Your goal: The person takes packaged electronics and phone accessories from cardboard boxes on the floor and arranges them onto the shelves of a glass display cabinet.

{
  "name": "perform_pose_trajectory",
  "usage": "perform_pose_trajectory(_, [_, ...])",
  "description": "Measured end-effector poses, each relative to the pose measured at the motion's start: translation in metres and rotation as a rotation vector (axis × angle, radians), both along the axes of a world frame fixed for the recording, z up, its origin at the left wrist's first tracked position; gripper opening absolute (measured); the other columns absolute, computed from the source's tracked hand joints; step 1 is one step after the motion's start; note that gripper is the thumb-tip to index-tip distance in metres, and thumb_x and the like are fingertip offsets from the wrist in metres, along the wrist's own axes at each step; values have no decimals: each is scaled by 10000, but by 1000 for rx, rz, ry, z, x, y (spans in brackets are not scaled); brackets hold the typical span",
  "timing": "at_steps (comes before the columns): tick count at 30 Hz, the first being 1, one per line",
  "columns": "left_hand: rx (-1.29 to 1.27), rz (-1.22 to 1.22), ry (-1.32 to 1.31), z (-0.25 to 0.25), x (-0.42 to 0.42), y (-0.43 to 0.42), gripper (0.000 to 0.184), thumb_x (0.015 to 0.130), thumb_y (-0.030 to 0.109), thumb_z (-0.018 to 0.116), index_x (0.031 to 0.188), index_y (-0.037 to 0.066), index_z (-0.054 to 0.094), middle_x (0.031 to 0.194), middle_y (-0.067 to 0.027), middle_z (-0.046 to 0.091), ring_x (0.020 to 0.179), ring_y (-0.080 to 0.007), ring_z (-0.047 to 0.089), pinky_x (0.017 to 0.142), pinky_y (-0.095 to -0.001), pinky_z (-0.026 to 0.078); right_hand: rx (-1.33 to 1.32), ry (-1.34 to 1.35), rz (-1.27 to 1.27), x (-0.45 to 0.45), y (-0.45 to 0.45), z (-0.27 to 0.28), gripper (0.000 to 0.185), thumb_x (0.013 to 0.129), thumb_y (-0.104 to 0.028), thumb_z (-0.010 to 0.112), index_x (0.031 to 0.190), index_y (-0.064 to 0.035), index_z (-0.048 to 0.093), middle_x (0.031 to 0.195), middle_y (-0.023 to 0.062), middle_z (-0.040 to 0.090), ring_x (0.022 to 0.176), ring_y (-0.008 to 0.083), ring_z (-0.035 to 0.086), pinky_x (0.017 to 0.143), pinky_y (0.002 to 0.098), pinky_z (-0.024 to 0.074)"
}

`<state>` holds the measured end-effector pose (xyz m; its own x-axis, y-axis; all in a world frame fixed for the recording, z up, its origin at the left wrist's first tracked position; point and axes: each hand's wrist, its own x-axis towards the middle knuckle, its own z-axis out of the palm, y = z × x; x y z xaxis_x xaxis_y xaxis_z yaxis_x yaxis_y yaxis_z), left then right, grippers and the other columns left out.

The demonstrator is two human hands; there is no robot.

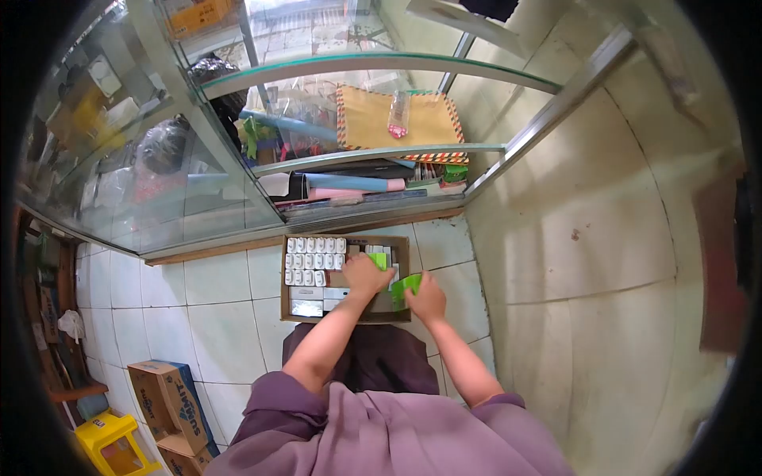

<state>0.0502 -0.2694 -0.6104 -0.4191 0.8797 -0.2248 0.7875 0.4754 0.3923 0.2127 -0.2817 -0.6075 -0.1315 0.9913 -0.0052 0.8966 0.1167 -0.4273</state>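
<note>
A shallow cardboard box (pixel 287 278) stands on the tiled floor in front of my knees. Rows of small white boxes (pixel 315 261) fill its left part, with larger white boxes (pixel 307 307) nearer to me. My left hand (pixel 367 274) reaches into the middle of the box, its fingers closed at a bright green packet (pixel 379 259). Over the right edge, my right hand (pixel 426 300) is closed on another green item (pixel 403 292). More small white packs lie between and behind the hands, partly covered by them.
A glass display cabinet (pixel 317 216) rises just beyond the box, holding an envelope (pixel 365 119) and rolled paper (pixel 357 183). At the lower left are brown cartons (pixel 166 403) and a yellow stool (pixel 107 435). A wall (pixel 571 238) stands on the right.
</note>
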Motion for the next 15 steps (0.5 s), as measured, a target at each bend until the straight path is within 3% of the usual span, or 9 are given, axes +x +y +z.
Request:
perform_pose_trajectory(4, [222,66,-209,63,-21,-17,652,620,430,707,1000,-57,498,1040,-231,508,902,-404,575,768,-466,484,59,212,-49,23,16,28,354,725,-263,681,925,12,581,874,200,576,804,368,564,706,435,458])
perform_pose_trajectory(8, [458,32,-239,115,-26,-38,651,646,364,695,1058,-67,435,1037,-268,481,890,-425,570,764,-474,488,235,350,-44,4,17,91,346,736,-281,683,887,17,591,871,196,572,810,359,557,720,432,448])
perform_pose_trajectory(11, [578,35,-288,160,-21,-55,661,650,354,696,1074,-65,410,1056,-263,471,880,-433,572,741,-473,493,305,434,10,-22,7,130,353,755,-287,673,930,9,594,874,191,616,815,345,603,706,416,473])
perform_pose_trajectory(15, [745,15,-310,191,-29,-69,642,669,346,693,1066,-63,399,938,-272,542,832,-437,586,713,-470,489,310,522,56,-54,-20,199,353,742,-273,688,972,-20,599,863,175,659,800,337,638,694,417,492])
